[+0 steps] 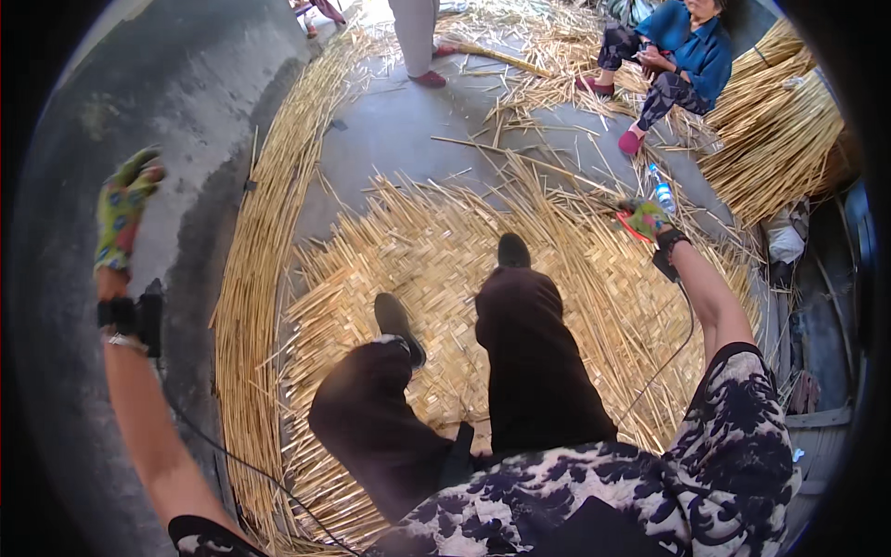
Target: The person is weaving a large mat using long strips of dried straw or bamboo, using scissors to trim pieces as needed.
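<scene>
My left hand [128, 209], in a green patterned glove, is raised far out to the left beside the wall. Its fingers are loosely bent and slightly apart, with nothing visible in them. My right hand [648, 219], gloved alike, reaches to the right over the far right part of a woven reed mat [418, 241]. It is closed on a red-handled tool [633, 226] whose working end I cannot make out. Loose reed ends stick out around the mat's edge, near that hand. My feet stand on the mat.
A long bundle of reeds [251, 306] lies along the left wall. Thick reed sheaves [775, 130] lean at the right. A seated person [682, 56] and a standing person's legs [416, 37] are ahead. A plastic bottle [662, 190] lies past my right hand.
</scene>
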`<state>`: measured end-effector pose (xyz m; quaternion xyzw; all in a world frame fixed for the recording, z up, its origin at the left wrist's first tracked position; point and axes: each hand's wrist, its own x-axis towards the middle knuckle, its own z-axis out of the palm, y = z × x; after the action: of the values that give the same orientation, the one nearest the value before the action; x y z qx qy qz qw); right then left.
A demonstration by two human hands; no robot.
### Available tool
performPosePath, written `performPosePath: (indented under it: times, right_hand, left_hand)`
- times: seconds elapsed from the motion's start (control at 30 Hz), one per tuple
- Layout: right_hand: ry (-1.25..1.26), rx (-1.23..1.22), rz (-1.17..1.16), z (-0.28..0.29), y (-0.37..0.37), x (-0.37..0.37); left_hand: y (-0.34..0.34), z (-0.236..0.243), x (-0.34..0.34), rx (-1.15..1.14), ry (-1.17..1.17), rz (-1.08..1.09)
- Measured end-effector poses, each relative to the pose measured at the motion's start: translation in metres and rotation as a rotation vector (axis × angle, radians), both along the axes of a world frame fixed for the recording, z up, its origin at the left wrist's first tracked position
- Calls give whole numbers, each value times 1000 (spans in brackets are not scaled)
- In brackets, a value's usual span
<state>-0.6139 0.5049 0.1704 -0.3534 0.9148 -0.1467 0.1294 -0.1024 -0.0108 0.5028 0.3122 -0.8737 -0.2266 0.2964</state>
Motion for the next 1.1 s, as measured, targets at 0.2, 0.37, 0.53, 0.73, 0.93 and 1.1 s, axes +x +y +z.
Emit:
performPosePath:
  times: [0.2, 0.37, 0.53, 0.73, 0.93, 1.1]
  right_hand:
    - [-131, 91, 206, -37, -120, -8]
    - [-97, 378, 282, -59, -175, -9]
    - [-91, 398, 198, -150, -168, -51]
    - [-115, 322, 176, -208, -136, -80]
    - [-774, -511, -248, -258, -113, -71]
    - [-546, -33, -92, -225, -145, -30]
  left_hand:
    - [-17, -221, -185, 697, -23, -242]
    - [20, -400, -280, 1169, -121, -293]
    - [66, -502, -347, 1468, -115, -335]
    - [115, -568, -423, 1878, 189, -408]
    - [130, -622, -462, 1979, 261, -193]
    - [125, -628, -462, 1971, 145, -252]
